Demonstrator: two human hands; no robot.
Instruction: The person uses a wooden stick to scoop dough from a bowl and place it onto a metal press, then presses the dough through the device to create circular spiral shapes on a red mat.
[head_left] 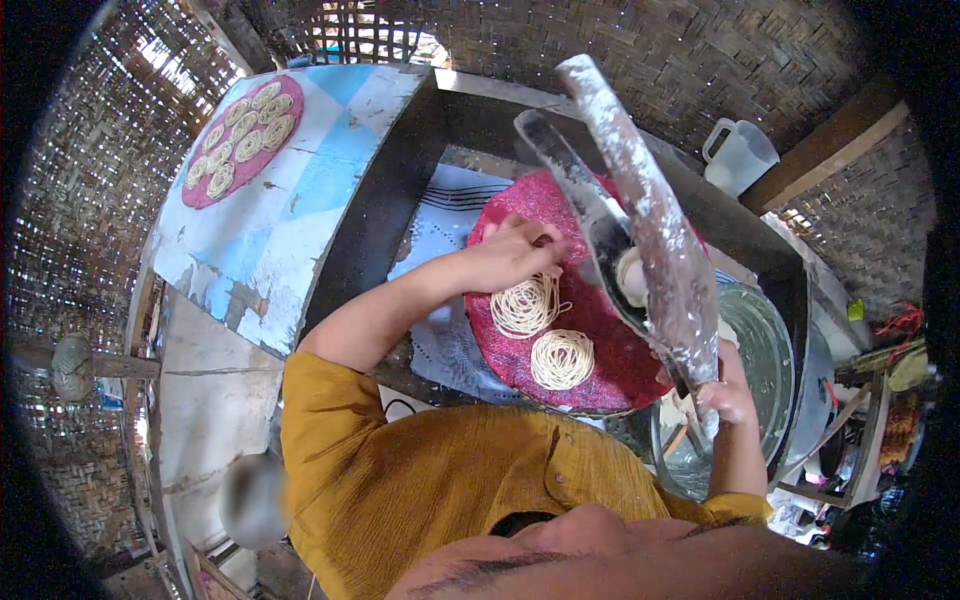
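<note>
My left hand is bent over the upper edge of a coiled nest of pale noodles, its fingers curled around strands and partly hidden. A second noodle nest sits just below on the round pink mat. My right hand grips the lower end of a long hinged hand press. Its two arms, smeared with white dough, stand slightly apart, and a lump of pale dough shows between them. The press slants above the mat's right side, hiding part of it.
A big metal basin with dough residue stands at right, under the press. White patterned cloth lies beneath the mat. At upper left, a sloping blue-and-white board bears another pink mat with several noodle nests. A plastic jug stands at the back right.
</note>
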